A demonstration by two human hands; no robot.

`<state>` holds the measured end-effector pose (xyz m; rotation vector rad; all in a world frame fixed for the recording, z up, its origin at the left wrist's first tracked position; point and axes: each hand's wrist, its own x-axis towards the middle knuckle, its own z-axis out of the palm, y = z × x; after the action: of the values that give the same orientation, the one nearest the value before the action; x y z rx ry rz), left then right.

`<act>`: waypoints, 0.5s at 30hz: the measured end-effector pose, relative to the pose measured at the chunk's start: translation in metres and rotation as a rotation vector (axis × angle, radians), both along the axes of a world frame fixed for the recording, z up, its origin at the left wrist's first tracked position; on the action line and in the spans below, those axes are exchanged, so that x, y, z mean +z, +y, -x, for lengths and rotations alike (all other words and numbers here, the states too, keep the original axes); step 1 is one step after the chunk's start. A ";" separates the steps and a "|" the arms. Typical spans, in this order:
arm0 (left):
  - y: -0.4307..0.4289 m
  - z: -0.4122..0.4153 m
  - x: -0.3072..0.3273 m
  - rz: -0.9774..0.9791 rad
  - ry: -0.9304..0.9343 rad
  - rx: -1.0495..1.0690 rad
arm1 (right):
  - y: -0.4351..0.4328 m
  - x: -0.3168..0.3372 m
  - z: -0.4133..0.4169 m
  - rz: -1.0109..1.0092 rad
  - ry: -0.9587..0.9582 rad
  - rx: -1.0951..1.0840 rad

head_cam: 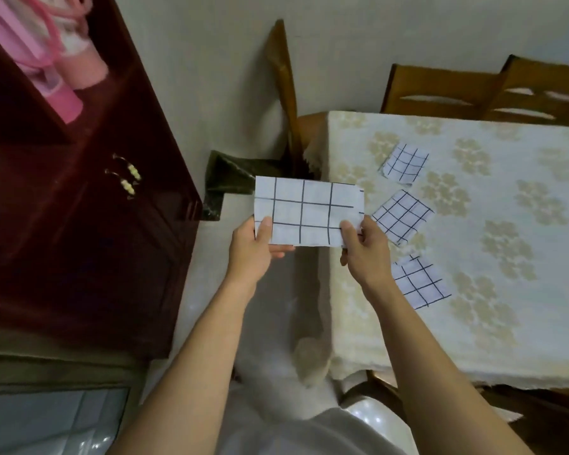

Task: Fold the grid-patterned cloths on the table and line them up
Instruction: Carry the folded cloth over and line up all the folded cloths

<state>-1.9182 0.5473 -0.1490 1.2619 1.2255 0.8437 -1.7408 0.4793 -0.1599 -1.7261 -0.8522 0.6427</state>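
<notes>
Here's the grid cloth (309, 210), up in the air and spread flat toward the camera as a wide rectangle, held just off the left edge of the table (473, 339), over the floor. The left hand (252, 252) pinches its lower left corner: the left thumb (264, 229) lies on the front face, and the other fingers curl in behind and under the bottom edge. The right hand (363, 252) mirrors that on the lower right corner, the right thumb (349, 233) pressed down on the front, fingers tucked behind the fabric where they can't be seen. Both grips are narrow and closed on the cloth's bottom edge. On the cream floral tablecloth lie three smaller squares in a rough line along the left side: the far folded cloth (404, 164), the middle folded cloth (403, 216) just beside the right hand, and the near folded cloth (421, 282), partly hidden by the right wrist. They sit apart from each other, each turned at its own angle. Wooden chairs (440, 90) stand at the far side, and a dark red cabinet (79, 241) stands at left.
</notes>
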 end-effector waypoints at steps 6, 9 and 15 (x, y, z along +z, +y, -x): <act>0.114 0.012 0.018 -0.025 -0.026 -0.098 | 0.081 0.023 0.032 -0.029 -0.023 -0.138; 0.146 0.013 0.013 -0.028 -0.003 -0.188 | 0.104 0.030 0.041 -0.062 -0.009 -0.224; 0.182 -0.009 0.004 0.009 -0.032 -0.336 | 0.125 0.018 0.026 -0.011 -0.061 -0.340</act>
<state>-1.9094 0.7297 -0.1445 1.3926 0.9546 0.6094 -1.7665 0.6039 -0.1419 -1.8332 -0.5819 0.3586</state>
